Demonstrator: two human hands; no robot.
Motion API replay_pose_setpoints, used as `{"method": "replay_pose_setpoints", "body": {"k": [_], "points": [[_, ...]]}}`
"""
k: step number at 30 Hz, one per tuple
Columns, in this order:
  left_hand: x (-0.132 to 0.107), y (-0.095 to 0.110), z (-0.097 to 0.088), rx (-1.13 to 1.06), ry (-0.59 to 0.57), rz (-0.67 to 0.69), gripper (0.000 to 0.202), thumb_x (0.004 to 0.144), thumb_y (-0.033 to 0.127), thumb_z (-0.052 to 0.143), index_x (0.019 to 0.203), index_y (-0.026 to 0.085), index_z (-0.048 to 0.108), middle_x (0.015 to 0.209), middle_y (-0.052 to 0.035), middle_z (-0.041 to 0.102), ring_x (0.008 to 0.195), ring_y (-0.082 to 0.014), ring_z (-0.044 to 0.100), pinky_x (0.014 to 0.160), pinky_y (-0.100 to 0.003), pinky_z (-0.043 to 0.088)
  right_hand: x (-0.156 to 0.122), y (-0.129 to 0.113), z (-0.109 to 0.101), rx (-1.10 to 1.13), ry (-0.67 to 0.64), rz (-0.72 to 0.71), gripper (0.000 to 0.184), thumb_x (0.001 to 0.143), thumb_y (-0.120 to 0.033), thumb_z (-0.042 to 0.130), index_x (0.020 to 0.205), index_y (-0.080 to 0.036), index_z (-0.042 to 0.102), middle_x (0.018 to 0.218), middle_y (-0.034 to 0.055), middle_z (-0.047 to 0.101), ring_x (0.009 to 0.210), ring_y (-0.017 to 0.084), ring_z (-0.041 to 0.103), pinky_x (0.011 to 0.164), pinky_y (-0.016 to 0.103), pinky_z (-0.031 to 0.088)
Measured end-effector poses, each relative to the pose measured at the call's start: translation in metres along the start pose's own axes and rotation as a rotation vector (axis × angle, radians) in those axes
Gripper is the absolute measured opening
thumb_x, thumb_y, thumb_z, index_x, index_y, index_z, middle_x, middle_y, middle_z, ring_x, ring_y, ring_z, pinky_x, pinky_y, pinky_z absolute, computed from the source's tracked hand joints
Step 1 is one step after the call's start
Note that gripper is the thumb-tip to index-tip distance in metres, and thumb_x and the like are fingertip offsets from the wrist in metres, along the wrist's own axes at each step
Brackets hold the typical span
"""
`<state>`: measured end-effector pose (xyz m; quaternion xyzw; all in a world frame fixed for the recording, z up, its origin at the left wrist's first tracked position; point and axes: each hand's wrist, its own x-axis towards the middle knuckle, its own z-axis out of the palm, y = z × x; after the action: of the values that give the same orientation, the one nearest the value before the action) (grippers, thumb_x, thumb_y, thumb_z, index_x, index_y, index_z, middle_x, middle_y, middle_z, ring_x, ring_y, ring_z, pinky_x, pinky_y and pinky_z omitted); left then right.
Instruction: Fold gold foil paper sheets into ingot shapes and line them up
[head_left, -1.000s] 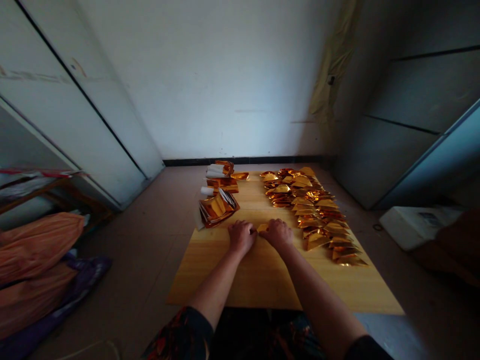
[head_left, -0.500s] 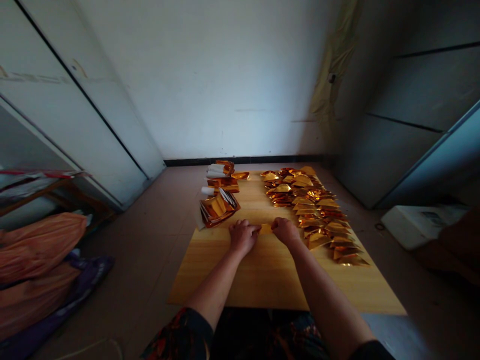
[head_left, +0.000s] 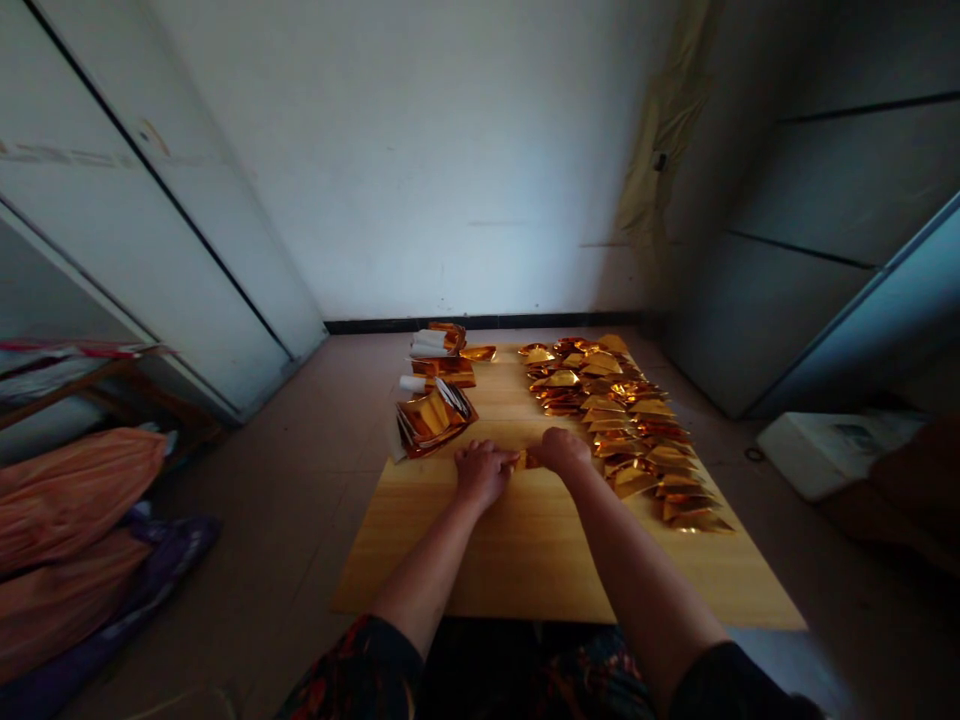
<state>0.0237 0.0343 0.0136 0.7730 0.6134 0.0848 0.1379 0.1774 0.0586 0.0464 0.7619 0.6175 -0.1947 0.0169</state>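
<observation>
Between my hands, on the wooden board, lies a small piece of gold foil paper [head_left: 524, 460], mostly covered by my fingers. My left hand [head_left: 484, 472] is closed on its left end, thumb pointing inward. From the other side, the curled fingers of my right hand [head_left: 561, 452] grip the right end. A fanned stack of gold foil sheets [head_left: 431, 418] sits just beyond my left hand. To the right of my right hand spreads a large pile of folded gold foil pieces [head_left: 611, 415], in overlapping rows.
The wooden board [head_left: 480, 570] stands low before me. More foil sheets [head_left: 450, 373], a white roll [head_left: 412, 383] and a single folded foil piece [head_left: 478, 353] lie at its far left. An orange cloth [head_left: 75, 490] is at left, a white box [head_left: 799, 455] at right.
My right hand has shifted left, closer to my left hand, and less of the foil paper shows between them. The left hand stays about where it was.
</observation>
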Motion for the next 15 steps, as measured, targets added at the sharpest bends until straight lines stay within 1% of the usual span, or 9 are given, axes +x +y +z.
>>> {"method": "replay_pose_setpoints", "body": {"k": [2, 4, 9, 15], "points": [[0.0001, 0.0000, 0.0007, -0.013, 0.011, -0.005, 0.027, 0.085, 0.035, 0.052, 0.108, 0.040, 0.065, 0.102, -0.0030, 0.061, 0.105, -0.0233, 0.047, 0.089, -0.038, 0.032, 0.0038, -0.0050, -0.0006, -0.019, -0.014, 0.032, 0.052, 0.072, -0.047, 0.061, 0.112, -0.013, 0.065, 0.114, 0.0187, 0.064, 0.104, 0.029, 0.061, 0.078, 0.034, 0.049], [0.0000, -0.0004, 0.0016, -0.024, 0.023, -0.001, 0.027, 0.084, 0.035, 0.053, 0.107, 0.040, 0.066, 0.102, -0.0030, 0.061, 0.104, -0.0232, 0.047, 0.089, -0.038, 0.032, 0.0060, -0.0089, -0.0002, -0.038, -0.016, 0.059, 0.054, 0.068, -0.048, 0.065, 0.110, -0.015, 0.066, 0.114, 0.0180, 0.064, 0.103, 0.029, 0.061, 0.077, 0.034, 0.050], [0.0002, -0.0011, 0.0024, -0.010, 0.025, 0.008, 0.028, 0.084, 0.034, 0.054, 0.108, 0.041, 0.066, 0.101, -0.0030, 0.061, 0.103, -0.0231, 0.048, 0.089, -0.039, 0.033, 0.0064, -0.0114, -0.0011, -0.036, -0.032, 0.077, 0.056, 0.064, -0.046, 0.068, 0.109, -0.015, 0.066, 0.112, 0.0174, 0.064, 0.103, 0.028, 0.062, 0.075, 0.033, 0.050], [0.0004, -0.0006, 0.0007, 0.009, 0.009, 0.013, 0.029, 0.084, 0.032, 0.053, 0.109, 0.042, 0.065, 0.101, -0.0030, 0.060, 0.103, -0.0233, 0.048, 0.088, -0.039, 0.033, 0.0103, -0.0019, -0.0014, 0.024, -0.037, 0.066, 0.052, 0.063, -0.038, 0.067, 0.109, -0.015, 0.066, 0.112, 0.0172, 0.065, 0.100, 0.028, 0.063, 0.072, 0.032, 0.051]]}}
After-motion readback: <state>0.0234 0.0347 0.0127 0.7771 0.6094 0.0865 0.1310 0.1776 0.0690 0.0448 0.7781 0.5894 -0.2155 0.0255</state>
